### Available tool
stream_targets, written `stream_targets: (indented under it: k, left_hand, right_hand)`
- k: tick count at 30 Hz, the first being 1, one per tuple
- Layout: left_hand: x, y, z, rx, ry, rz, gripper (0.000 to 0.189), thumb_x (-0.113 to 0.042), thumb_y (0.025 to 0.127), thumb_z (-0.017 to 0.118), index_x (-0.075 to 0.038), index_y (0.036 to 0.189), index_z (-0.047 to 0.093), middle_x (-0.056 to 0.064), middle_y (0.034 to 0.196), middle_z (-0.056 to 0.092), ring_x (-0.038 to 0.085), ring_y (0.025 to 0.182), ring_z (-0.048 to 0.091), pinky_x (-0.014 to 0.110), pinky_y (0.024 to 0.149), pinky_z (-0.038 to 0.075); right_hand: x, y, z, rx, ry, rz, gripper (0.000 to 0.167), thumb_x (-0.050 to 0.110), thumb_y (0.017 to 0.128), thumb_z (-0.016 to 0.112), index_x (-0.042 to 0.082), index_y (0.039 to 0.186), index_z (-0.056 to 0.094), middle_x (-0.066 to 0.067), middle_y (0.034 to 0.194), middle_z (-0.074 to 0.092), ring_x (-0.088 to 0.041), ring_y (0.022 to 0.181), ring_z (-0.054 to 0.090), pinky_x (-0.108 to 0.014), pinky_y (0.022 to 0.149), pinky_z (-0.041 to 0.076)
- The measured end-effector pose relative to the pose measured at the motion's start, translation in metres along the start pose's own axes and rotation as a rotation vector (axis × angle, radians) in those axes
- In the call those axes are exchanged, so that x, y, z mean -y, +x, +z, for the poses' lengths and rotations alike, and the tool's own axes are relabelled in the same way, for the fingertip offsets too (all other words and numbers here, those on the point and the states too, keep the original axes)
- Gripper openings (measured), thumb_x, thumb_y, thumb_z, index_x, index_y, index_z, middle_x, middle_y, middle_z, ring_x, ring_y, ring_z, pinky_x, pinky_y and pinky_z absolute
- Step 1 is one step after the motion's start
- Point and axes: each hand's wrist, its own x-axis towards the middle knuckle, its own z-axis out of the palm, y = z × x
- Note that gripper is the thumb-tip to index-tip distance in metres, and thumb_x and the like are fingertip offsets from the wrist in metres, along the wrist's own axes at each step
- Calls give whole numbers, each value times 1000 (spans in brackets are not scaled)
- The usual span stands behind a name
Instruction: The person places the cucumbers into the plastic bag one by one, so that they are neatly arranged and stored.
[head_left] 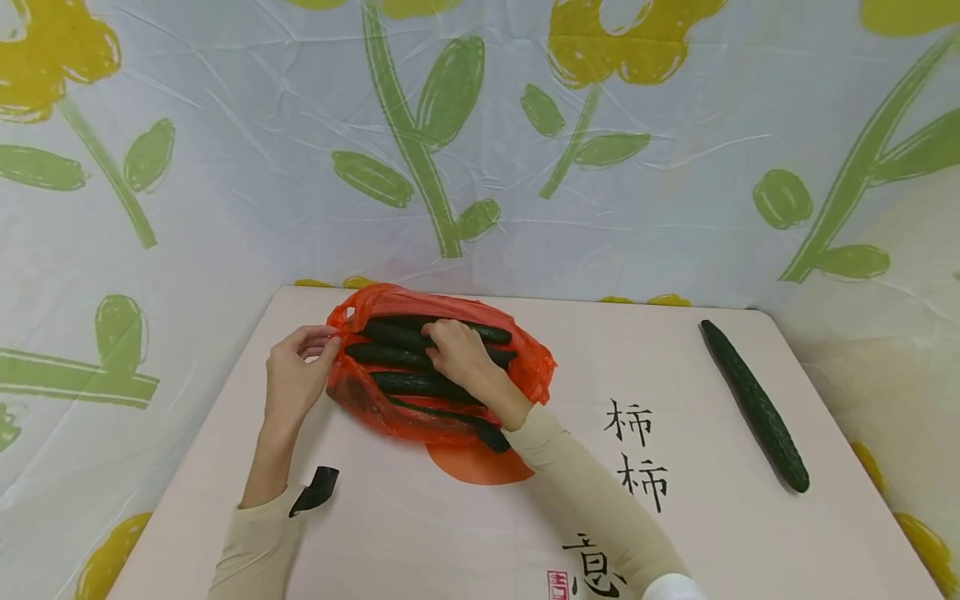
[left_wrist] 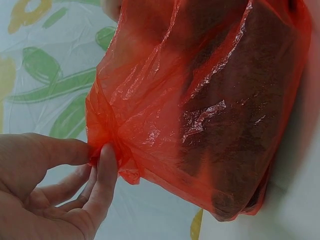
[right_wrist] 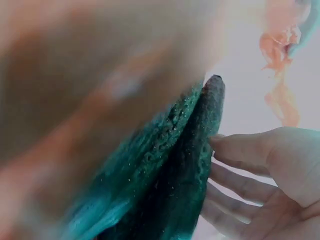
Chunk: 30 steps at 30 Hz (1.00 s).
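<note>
A red plastic bag (head_left: 534, 358) lies on the table, its mouth spread so that several dark green cucumbers (head_left: 420, 384) show side by side. At the bag's left end, my left hand (head_left: 294, 379) pinches the gathered plastic between thumb and fingers; the left wrist view shows this pinch on the crumpled bag (left_wrist: 145, 110) closely. My right hand (head_left: 465, 358) reaches over the bag and grips a cucumber (head_left: 397, 335) near the far side. In the right wrist view, the thumb lies on that cucumber (right_wrist: 192, 165), with the fingers partly hidden behind it.
One loose cucumber (head_left: 756, 408) lies apart at the table's right side. Black characters (head_left: 641, 483) and an orange shape (head_left: 480, 467) are printed on the pale tabletop (head_left: 420, 533). A flower-patterned cloth (head_left: 480, 150) hangs behind. A black object (head_left: 315, 490) sits at my left wrist.
</note>
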Motion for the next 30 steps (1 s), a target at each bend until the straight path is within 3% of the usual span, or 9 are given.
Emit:
stream_targets:
  k: [6,18,24,30]
  left_hand:
    - [0,-1,1,12,-7,3,25,-18,99,67,1,115,73,18,104,73,-3,82,61,10,69,47]
    - [0,0,-1,3,14,19,22,-16,99,67,0,114,73,17,101,74,-5,78,62,9,72,47]
    - [-1,0,-2,4,31,17,23,-17,99,67,0,114,73,17,102,73,-6,78,61,9,72,47]
    - [-1,-1,-3,1,43,12,25,-18,100,66,1,115,73,18,102,73,-7,79,60,8,71,47]
  right_hand:
    - [-3,-13,-10,-5,24,-50,29,10,98,70,2,126,70,-13,122,71,-28,112,67,-40,89,58]
    - [-17,-34,-33,-53,82,-80,20,8,97,70,3,117,73,-10,110,72,-25,95,69,-37,74,59]
    - [-23,-43,-44,-56,115,-87,19,7,97,71,1,115,73,-10,108,73,-23,97,70,-37,80,58]
    - [-30,-53,-57,-99,145,-144,18,3,95,72,-2,112,73,-10,106,74,-22,96,70,-36,84,57]
